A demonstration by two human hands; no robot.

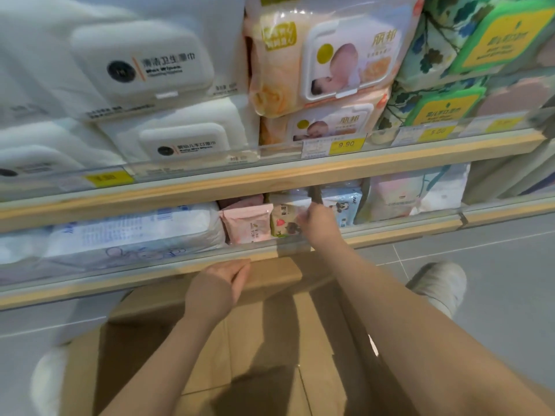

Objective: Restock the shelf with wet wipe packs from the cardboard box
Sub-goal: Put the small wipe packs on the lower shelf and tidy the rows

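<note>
My right hand (318,225) reaches into the lower shelf (405,232) and pinches the top corner of a small beige wet wipe pack (283,222) standing upright there. A small pink pack (247,225) stands just left of it, a blue pack (345,205) to its right. My left hand (222,283) rests with fingers curled on the far rim of the open cardboard box (240,340) below the shelf. The box's inside looks bare brown where it shows; my arms hide part of it.
The upper shelf (270,178) carries white wipe packs (144,64) at left, peach baby-wipe packs (324,61) in the middle, green floral packs (480,46) at right. A big white and blue pack (129,232) fills the lower left. My shoes (438,283) stand on grey floor tiles.
</note>
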